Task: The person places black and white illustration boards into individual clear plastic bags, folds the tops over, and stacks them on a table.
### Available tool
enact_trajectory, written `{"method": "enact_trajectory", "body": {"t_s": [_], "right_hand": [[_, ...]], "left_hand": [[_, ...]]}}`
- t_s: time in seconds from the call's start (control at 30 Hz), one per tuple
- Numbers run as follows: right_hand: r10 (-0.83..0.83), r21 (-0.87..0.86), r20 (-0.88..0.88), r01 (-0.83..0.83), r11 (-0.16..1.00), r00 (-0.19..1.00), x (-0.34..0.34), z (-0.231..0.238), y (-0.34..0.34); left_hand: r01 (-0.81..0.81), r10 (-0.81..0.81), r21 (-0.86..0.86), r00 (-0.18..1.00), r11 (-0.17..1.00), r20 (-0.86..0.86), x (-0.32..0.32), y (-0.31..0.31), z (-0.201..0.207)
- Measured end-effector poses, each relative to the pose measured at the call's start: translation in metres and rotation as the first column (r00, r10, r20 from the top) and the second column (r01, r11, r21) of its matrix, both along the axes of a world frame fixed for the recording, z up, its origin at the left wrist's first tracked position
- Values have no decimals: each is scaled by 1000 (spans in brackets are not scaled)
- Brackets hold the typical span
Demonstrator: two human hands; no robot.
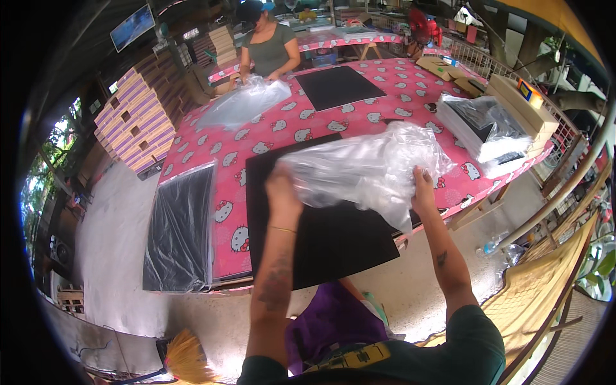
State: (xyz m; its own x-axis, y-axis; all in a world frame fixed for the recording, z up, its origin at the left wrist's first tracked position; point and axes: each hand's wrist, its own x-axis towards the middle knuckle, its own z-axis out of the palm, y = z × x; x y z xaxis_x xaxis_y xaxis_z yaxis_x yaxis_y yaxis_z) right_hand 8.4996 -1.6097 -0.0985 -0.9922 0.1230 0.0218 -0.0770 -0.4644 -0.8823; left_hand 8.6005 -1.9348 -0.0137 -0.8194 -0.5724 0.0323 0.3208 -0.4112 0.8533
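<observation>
A crumpled clear plastic bag (366,163) stretches between my two hands, above a large black sheet (321,240) on the table. My left hand (282,189), smeared by motion, is at the bag's left end. At the opposite end my right hand (422,186) pinches the plastic between thumb and fingers. The black sheet lies flat and reaches over the table's near edge. To the left rests another black sheet wrapped in clear plastic (179,224). Farther back lies a bare black sheet (340,86).
A pink patterned cloth (224,157) covers the table. Across it a person (269,48) handles another clear bag (247,102). Bagged black sheets (481,125) are stacked at the right, beside cardboard boxes (523,106). Piled cartons (138,119) stand left; a broom (187,359) lies below.
</observation>
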Motion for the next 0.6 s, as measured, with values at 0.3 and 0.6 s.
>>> {"method": "enact_trajectory", "body": {"t_s": [0.3,0.6], "right_hand": [[-165,553,-511,469,689,844,-61,18,-54],[712,967,-191,255,17,676,14,37,-178]], "left_hand": [[-235,193,-178,955,955,-226,119,-167,71],[-497,493,71,815,865,-305,227,-165,94]]}}
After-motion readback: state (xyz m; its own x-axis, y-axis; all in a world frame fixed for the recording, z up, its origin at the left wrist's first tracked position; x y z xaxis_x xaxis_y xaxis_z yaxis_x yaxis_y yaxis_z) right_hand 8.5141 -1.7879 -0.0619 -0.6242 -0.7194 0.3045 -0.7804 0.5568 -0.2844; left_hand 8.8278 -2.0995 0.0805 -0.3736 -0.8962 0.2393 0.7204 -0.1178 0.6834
